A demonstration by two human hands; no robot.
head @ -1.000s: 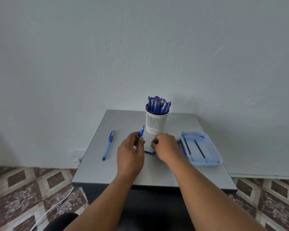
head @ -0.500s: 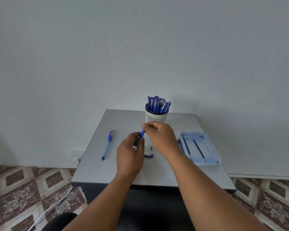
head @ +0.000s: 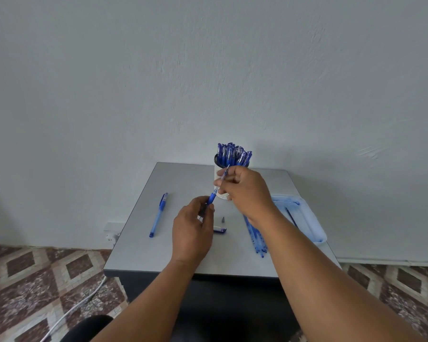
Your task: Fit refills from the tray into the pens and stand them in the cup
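My left hand point(head: 193, 233) grips a blue pen barrel point(head: 212, 198) that points up and to the right. My right hand point(head: 247, 191) pinches a thin refill point(head: 223, 177) that runs into the barrel's open top. Behind my right hand stands the white perforated cup point(head: 220, 196), with several capped blue pens point(head: 234, 154) in it. A pen cap point(head: 220, 230) and a small metal tip point(head: 223, 219) lie on the grey table point(head: 183, 178) by my left hand. The pale blue tray point(head: 309, 218) at the right holds a dark refill point(head: 290, 215).
A whole blue pen point(head: 158, 214) lies at the table's left. Several blue barrels point(head: 256, 239) lie between my right forearm and the tray. The table stands against a white wall. A white cable point(head: 79, 304) runs over the patterned floor at the left.
My right hand rose from the table by the cap to the barrel's top, then drew up and right, so a length of refill now shows above the barrel. The left hand kept still.
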